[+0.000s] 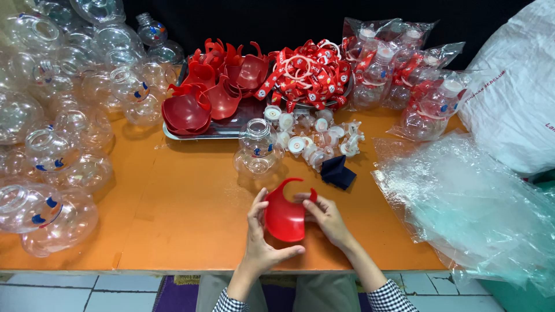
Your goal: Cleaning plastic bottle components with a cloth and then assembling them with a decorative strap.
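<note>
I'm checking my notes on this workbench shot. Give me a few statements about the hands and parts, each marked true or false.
1. Both hands, the left hand and the right hand, hold the red plastic piece. True.
2. A clear bottle stands upright just beyond the hands. True.
3. The tabletop is blue. False: it is orange.
4. The white caps lie at the person's left. False: they lie beyond the hands, to the right of the bottle.
5. More red pieces are stacked on a metal tray. True.

Glossy red plastic cup piece (pixel 284 216) lies on the smooth matt orange tabletop (pixel 173 208); behind it, a clear shiny plastic bottle (pixel 258 151); right, crinkled transparent film (pixel 468 202).
</note>
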